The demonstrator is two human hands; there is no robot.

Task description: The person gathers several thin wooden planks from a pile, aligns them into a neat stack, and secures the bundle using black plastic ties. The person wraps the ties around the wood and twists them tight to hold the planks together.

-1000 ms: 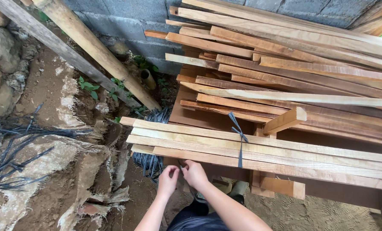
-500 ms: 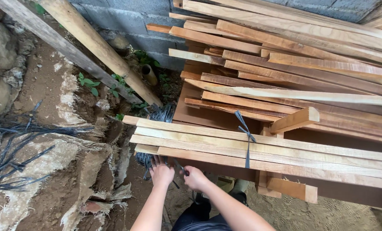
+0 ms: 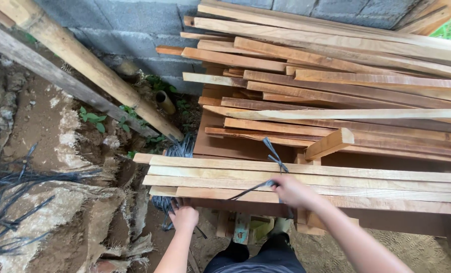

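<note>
A: Our right hand [image 3: 292, 191] has its grip clenched on the dark strap [image 3: 272, 163], fingers curled over it on top of the bundle of pale planks [image 3: 336, 181].

B: And our left hand [image 3: 184, 217]? We see it low at the bundle's near end, by the coil of dark strapping [image 3: 177, 151]; whether its grip is closed on anything, we cannot tell.

A: The strap is thin, flat and knotted above the bundle. The planks are long, rough-sawn and light, lying across darker reddish boards [image 3: 336, 96].

B: 2 round poles [image 3: 89, 65] lean against the grey block wall [image 3: 134, 30]; beneath is bare soil.
</note>
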